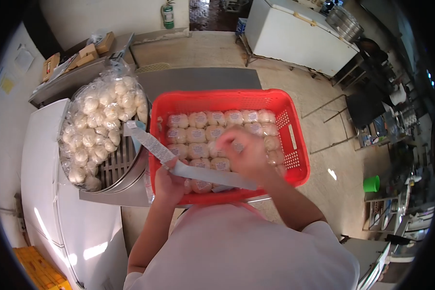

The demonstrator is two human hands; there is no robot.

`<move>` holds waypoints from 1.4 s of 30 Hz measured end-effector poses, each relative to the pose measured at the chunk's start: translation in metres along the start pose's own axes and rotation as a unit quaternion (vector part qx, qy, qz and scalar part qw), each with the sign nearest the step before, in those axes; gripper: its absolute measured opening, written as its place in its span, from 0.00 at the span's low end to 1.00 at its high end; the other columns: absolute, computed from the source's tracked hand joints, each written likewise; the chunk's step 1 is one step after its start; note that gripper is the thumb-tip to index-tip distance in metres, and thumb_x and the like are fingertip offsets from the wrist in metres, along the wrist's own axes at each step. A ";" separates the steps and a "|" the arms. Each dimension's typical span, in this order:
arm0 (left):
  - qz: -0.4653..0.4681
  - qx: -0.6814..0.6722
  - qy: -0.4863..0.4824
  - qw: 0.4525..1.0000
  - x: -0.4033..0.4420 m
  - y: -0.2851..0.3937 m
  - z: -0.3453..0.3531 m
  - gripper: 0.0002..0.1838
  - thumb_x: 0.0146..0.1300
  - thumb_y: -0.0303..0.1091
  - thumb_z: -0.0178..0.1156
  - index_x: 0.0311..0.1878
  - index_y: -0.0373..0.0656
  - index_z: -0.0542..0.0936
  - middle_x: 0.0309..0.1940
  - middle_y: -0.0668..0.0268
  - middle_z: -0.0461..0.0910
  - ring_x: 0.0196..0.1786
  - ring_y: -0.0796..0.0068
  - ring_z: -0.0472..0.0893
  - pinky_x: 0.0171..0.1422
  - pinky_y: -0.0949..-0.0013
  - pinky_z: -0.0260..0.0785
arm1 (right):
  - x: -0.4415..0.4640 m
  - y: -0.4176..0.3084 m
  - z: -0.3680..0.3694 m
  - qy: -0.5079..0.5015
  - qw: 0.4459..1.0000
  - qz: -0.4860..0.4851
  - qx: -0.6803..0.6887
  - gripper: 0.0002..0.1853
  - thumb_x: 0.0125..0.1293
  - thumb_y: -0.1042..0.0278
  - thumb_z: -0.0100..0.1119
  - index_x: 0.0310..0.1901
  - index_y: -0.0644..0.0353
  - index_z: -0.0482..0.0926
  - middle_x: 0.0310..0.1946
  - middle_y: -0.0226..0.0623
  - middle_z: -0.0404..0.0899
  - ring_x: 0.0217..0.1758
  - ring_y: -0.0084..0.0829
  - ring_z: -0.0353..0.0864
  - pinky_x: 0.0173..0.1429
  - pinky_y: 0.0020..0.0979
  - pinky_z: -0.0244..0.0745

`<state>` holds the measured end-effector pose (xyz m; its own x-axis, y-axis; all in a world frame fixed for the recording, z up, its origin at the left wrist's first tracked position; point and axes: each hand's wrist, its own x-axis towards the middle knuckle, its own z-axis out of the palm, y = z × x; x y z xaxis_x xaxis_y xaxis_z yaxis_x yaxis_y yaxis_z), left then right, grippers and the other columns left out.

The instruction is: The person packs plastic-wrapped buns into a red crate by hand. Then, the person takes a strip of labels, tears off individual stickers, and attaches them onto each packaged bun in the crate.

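My left hand (170,186) is closed on a long strip of printed labels (154,146), whose pale backing runs off to the right over the front of a red plastic crate (302,166). Rows of wrapped round buns (196,135), many with a printed label on top, fill the crate. My right hand (246,151) is above the buns right of centre, smeared by motion. Its fingers look bent, but whether they hold anything cannot be made out.
Left of the crate, a round metal steamer tray (125,166) bears a pile of wrapped buns (94,130). Both stand on a grey table (203,79). Beyond are a white chest freezer (295,38), a fire extinguisher (167,15) and a green bin (371,184).
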<state>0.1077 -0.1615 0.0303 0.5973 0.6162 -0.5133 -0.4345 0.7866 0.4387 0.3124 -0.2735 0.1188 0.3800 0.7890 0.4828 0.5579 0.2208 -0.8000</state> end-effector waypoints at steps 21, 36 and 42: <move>0.058 0.104 -0.026 0.993 -0.011 -0.005 0.016 0.08 0.72 0.32 0.66 0.46 0.38 0.81 0.36 0.67 0.83 0.41 0.73 0.83 0.49 0.67 0.77 | -0.034 0.123 -0.100 -0.153 0.833 0.306 -0.434 0.22 0.56 0.57 0.77 0.47 0.61 0.83 0.45 0.47 0.86 0.46 0.44 0.88 0.51 0.44 0.83; 0.032 0.039 -0.051 0.997 -0.009 0.001 0.010 0.14 0.77 0.38 0.58 0.52 0.35 0.79 0.46 0.59 0.83 0.48 0.68 0.83 0.52 0.61 0.79 | 0.008 0.004 0.049 -0.253 0.947 0.196 0.028 0.07 0.67 0.76 0.68 0.44 0.66 0.81 0.34 0.35 0.85 0.38 0.22 0.83 0.45 0.28 0.81; 0.023 0.088 -0.077 0.993 -0.010 0.002 0.006 0.14 0.76 0.40 0.58 0.53 0.40 0.81 0.50 0.63 0.83 0.52 0.70 0.82 0.57 0.60 0.74 | 0.001 0.003 0.069 -0.173 0.974 0.108 0.102 0.07 0.65 0.78 0.66 0.44 0.64 0.83 0.33 0.42 0.85 0.32 0.34 0.85 0.39 0.38 0.79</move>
<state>0.1046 -0.1658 0.0405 0.6811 0.6274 -0.3775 -0.3476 0.7308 0.5874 0.2632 -0.2321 0.0925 0.1823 0.9676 0.1747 0.3208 0.1094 -0.9408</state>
